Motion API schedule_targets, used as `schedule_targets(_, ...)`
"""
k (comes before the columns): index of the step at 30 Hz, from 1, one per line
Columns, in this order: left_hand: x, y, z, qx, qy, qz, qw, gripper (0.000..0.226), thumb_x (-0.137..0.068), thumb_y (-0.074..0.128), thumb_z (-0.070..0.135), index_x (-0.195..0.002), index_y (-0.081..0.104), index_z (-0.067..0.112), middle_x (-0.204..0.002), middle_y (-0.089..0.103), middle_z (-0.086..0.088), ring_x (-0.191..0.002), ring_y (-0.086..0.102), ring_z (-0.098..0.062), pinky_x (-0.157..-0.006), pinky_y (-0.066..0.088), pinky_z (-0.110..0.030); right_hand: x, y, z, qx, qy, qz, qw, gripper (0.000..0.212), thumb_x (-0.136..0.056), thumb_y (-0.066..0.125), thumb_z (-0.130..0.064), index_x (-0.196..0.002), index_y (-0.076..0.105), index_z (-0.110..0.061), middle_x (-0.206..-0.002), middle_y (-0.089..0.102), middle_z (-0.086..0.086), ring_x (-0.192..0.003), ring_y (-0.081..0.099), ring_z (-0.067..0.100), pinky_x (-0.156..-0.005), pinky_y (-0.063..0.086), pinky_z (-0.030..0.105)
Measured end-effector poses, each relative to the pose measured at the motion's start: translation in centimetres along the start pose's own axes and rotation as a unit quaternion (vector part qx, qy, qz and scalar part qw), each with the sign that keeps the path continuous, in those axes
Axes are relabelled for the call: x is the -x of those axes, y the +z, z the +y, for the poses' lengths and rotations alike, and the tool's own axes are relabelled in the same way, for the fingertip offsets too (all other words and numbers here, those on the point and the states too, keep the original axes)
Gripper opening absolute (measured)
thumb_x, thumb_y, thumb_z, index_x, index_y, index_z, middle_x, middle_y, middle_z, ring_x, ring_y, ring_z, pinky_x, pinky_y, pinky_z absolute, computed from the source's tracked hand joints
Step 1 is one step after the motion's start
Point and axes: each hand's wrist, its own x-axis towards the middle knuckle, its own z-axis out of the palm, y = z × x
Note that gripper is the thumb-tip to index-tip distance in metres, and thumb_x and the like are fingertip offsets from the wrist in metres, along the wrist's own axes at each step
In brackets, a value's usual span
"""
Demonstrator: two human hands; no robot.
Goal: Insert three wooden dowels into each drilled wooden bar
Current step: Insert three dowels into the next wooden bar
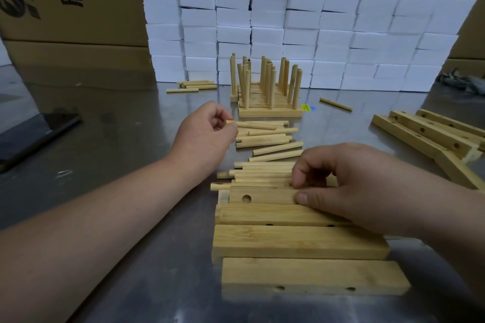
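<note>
My left hand [207, 134] pinches the end of a wooden dowel [258, 125] at the top of a loose pile of dowels [267, 149] in the middle of the metal table. My right hand [349, 186] grips a drilled wooden bar [262, 195] lying flat with one hole showing near its left end. The rest of that bar is hidden under the hand. Three more bars [299, 241] lie side by side in front of it. Beyond the pile stand several finished bars with upright dowels [267, 86].
More drilled bars [425, 134] lie at the right. A few dowels [194, 85] lie at the back left and one [336, 104] at the back right. Cardboard boxes [73, 16] stand at the left, a wall of white foam blocks [315, 21] behind, a dark flat object [36, 134] at left.
</note>
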Motion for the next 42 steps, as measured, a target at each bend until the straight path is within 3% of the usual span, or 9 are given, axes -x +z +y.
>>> schedule_targets(5, 0.0, -0.3, 0.6, 0.039, 0.011, 0.052, 0.998, 0.021, -0.086, 0.056, 0.012, -0.071, 0.050, 0.026, -0.073, 0.063, -0.003, -0.059, 0.054, -0.009, -0.058, 0.044, -0.019, 0.0, -0.5, -0.2, -0.057, 0.046, 0.105, 0.992, 0.017, -0.083, 0.050, -0.040, -0.095, 0.058, -0.049, -0.083, 0.058, -0.029, -0.077, 0.049, -0.018, -0.057, 0.041, 0.007)
schedule_targets(7, 0.1, -0.8, 1.3, 0.085, 0.017, 0.087, 0.992, 0.022, -0.089, 0.052, 0.010, -0.072, 0.048, 0.024, -0.069, 0.065, 0.007, -0.050, 0.053, -0.002, -0.050, 0.043, -0.011, -0.1, -1.2, 0.4, -0.127, 0.093, 0.201, 0.967, 0.017, -0.088, 0.048, -0.036, -0.082, 0.063, -0.042, -0.078, 0.061, -0.032, -0.065, 0.057, -0.011, -0.049, 0.044, 0.017)
schedule_targets(10, 0.5, -1.6, 2.4, 0.141, 0.038, 0.099, 0.984, 0.022, -0.090, 0.046, 0.005, -0.075, 0.045, 0.022, -0.060, 0.065, 0.013, -0.048, 0.056, -0.001, -0.053, 0.045, -0.015, -0.2, -1.9, 1.2, -0.266, 0.173, 0.274, 0.908, 0.016, -0.093, 0.049, -0.031, -0.084, 0.062, -0.036, -0.064, 0.067, -0.016, -0.057, 0.066, 0.003, -0.047, 0.047, 0.022)
schedule_targets(13, 1.6, -1.6, 3.8, 0.177, 0.078, 0.073, 0.978, 0.024, -0.090, 0.044, -0.001, -0.077, 0.045, 0.019, -0.054, 0.063, 0.008, -0.051, 0.059, -0.001, -0.055, 0.046, -0.013, -0.2, -1.8, 1.3, -0.305, 0.201, 0.246, 0.898, 0.010, -0.091, 0.053, -0.033, -0.090, 0.063, -0.032, -0.064, 0.069, -0.010, -0.054, 0.066, 0.005, -0.044, 0.046, 0.019)
schedule_targets(15, 2.3, -1.4, 4.3, 0.187, 0.093, 0.045, 0.977, 0.026, -0.090, 0.043, -0.004, -0.077, 0.045, 0.018, -0.052, 0.061, 0.003, -0.052, 0.060, -0.001, -0.055, 0.046, -0.012, -0.3, -1.6, 1.2, -0.327, 0.195, 0.216, 0.899, 0.012, -0.091, 0.053, -0.031, -0.089, 0.065, -0.032, -0.072, 0.071, -0.010, -0.054, 0.063, 0.004, -0.055, 0.048, 0.024)
schedule_targets(19, 3.0, -0.9, 4.6, 0.164, 0.097, 0.007, 0.982, 0.026, -0.089, 0.044, -0.005, -0.078, 0.046, 0.018, -0.062, 0.060, -0.009, -0.055, 0.061, 0.001, -0.058, 0.046, -0.010, -0.3, -1.6, 0.6, -0.419, 0.170, 0.168, 0.876, 0.024, -0.091, 0.049, -0.014, -0.091, 0.066, -0.031, -0.082, 0.073, -0.003, -0.057, 0.058, 0.005, -0.057, 0.051, 0.020)
schedule_targets(26, 2.7, -0.9, 4.3, 0.170, 0.102, 0.013, 0.980, 0.025, -0.091, 0.045, -0.001, -0.080, 0.045, 0.022, -0.050, 0.060, 0.009, -0.064, 0.064, 0.001, -0.060, 0.046, -0.009, -0.2, -1.5, -0.2, -0.528, 0.144, 0.128, 0.827, 0.045, -0.084, 0.056, -0.005, -0.126, 0.056, -0.021, -0.079, 0.067, 0.007, -0.055, 0.056, 0.012, -0.047, 0.047, 0.020)
schedule_targets(34, 2.6, -0.8, 4.1, 0.160, 0.098, 0.011, 0.982, 0.025, -0.092, 0.045, 0.001, -0.082, 0.045, 0.023, -0.051, 0.060, 0.010, -0.071, 0.065, 0.003, -0.061, 0.045, -0.005, -0.3, -1.3, -0.1, -0.577, 0.116, 0.106, 0.801, 0.072, -0.062, 0.058, -0.015, -0.133, 0.048, -0.015, -0.083, 0.069, 0.009, -0.046, 0.051, 0.012, -0.039, 0.043, 0.019)
schedule_targets(42, 2.8, -0.7, 3.9, 0.161, 0.113, -0.013, 0.980, 0.025, -0.090, 0.047, -0.001, -0.081, 0.047, 0.022, -0.056, 0.064, 0.007, -0.073, 0.067, -0.002, -0.063, 0.047, -0.008, -0.5, -1.2, 0.0, -0.600, 0.123, 0.093, 0.785, 0.046, -0.087, 0.041, -0.003, -0.131, 0.049, -0.013, -0.081, 0.067, 0.010, -0.045, 0.049, 0.012, -0.038, 0.042, 0.019)
